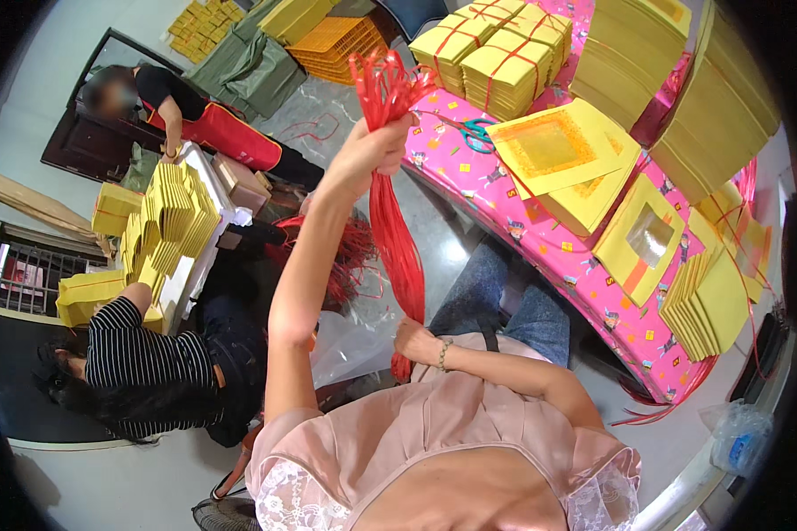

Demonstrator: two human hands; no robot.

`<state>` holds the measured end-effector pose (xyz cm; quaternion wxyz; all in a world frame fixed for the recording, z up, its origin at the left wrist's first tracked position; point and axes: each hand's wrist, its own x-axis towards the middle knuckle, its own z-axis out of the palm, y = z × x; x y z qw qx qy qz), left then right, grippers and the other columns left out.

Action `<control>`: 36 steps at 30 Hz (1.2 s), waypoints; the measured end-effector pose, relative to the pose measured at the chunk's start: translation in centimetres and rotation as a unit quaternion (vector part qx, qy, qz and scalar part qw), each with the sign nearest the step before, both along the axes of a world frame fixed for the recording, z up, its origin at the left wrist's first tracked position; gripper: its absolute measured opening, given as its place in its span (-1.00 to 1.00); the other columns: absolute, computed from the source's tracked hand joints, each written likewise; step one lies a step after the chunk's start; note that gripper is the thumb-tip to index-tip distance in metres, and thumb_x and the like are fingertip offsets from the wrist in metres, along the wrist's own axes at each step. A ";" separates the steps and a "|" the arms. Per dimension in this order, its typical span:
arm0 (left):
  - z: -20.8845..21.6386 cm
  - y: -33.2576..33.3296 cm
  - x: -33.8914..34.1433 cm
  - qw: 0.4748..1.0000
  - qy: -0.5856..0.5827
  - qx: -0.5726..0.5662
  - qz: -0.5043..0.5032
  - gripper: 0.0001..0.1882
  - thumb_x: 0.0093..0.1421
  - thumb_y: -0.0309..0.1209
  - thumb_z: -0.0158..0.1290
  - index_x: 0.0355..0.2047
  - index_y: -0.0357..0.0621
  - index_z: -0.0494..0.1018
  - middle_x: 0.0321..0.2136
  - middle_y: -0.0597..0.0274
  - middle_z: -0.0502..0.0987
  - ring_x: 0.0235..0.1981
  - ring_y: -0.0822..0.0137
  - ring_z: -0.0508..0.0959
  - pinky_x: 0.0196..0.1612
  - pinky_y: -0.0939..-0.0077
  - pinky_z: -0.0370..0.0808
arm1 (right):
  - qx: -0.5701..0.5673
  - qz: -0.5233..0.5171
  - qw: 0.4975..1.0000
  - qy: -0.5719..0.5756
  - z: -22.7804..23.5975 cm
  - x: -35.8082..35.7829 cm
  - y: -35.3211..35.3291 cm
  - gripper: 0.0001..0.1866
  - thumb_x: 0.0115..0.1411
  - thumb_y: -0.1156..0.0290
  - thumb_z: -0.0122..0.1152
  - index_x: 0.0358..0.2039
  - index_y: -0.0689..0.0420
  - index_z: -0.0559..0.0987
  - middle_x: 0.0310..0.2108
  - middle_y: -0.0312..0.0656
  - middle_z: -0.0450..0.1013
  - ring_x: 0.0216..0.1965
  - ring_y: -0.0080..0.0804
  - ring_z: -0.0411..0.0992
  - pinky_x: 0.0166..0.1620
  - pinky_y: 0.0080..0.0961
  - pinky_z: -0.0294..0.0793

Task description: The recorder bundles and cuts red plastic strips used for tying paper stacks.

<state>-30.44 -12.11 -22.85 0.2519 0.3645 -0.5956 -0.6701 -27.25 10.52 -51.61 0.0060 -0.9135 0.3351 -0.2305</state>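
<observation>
My left hand (372,150) is raised and shut around the upper part of a bundle of red plastic strings (397,234); the string ends fan out above my fist. The bundle hangs straight down to my right hand (413,341), which wears a bead bracelet and grips the strings near their lower end, above my lap. Both hands are to the left of a table with a pink patterned cloth (505,221).
On the table lie tied stacks of yellow paper (505,62), loose yellow sheets with gold squares (553,146) and teal scissors (476,133). A person in a striped shirt (133,354) and another in a red apron (195,115) work at fanned yellow paper (168,221) on the left. An orange crate (332,44) stands behind.
</observation>
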 end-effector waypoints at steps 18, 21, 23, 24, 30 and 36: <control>-2.3 7.9 -1.0 0.994 -0.056 -0.090 -0.039 -0.88 0.27 -0.37 -0.08 -0.27 -0.13 0.39 -0.55 0.51 0.31 -0.53 0.62 0.26 -0.49 0.66 0.19 | -0.095 -0.352 0.837 -0.407 22.4 -19.9 -8.1 -0.74 0.21 0.40 0.04 -0.13 0.26 0.42 -0.33 -0.07 0.38 -0.21 -0.08 0.35 -0.04 -0.28 0.28; -3.5 8.9 -2.3 0.985 -0.061 -0.141 -0.077 -0.75 0.25 -0.42 -0.05 -0.08 -0.21 0.35 -0.31 0.35 0.42 -0.26 0.52 0.36 -0.17 0.55 0.32 | 0.052 -0.262 0.770 -0.579 21.8 -19.9 -7.9 -0.73 0.34 0.37 -0.15 -0.10 0.28 0.40 -0.26 -0.13 0.43 -0.13 -0.31 0.39 -0.03 -0.49 0.32; -4.4 9.4 -3.2 0.980 -0.067 -0.148 -0.114 -0.67 0.24 -0.44 -0.06 0.01 -0.24 0.30 -0.17 0.26 0.43 -0.12 0.46 0.36 0.00 0.48 0.30 | 0.090 -0.170 0.680 -0.708 21.7 -19.5 -7.9 -0.71 0.36 0.34 -0.19 -0.11 0.29 0.40 -0.18 -0.17 0.44 -0.09 -0.43 0.39 -0.01 -0.57 0.33; -4.8 9.6 -3.8 0.979 -0.064 -0.142 -0.134 -0.68 0.24 -0.44 -0.06 0.00 -0.24 0.30 -0.18 0.27 0.43 -0.13 0.47 0.36 -0.01 0.49 0.31 | 0.132 -0.151 0.657 -0.727 21.8 -19.7 -7.6 -0.69 0.38 0.33 -0.24 -0.10 0.28 0.40 -0.11 -0.21 0.42 -0.07 -0.57 0.36 0.02 -0.61 0.32; -5.8 10.2 -5.4 0.957 -0.034 -0.189 -0.220 -0.77 0.22 -0.47 -0.08 -0.11 -0.26 0.33 -0.28 0.30 0.42 -0.22 0.48 0.36 -0.13 0.50 0.34 | 0.149 -0.099 0.631 -0.755 23.0 -20.4 -6.7 -0.69 0.37 0.38 -0.28 -0.05 0.27 0.39 -0.08 -0.19 0.41 -0.04 -0.55 0.36 0.08 -0.57 0.31; -5.6 10.4 -5.4 0.968 -0.037 -0.045 -0.246 -0.81 0.16 -0.52 -0.16 -0.20 -0.20 0.32 -0.41 0.35 0.36 -0.35 0.51 0.32 -0.27 0.56 0.32 | 0.118 -0.140 0.713 -0.677 23.7 -21.0 -6.2 -0.67 0.38 0.35 -0.31 -0.11 0.27 0.42 -0.20 -0.19 0.45 -0.12 -0.55 0.39 0.00 -0.57 0.36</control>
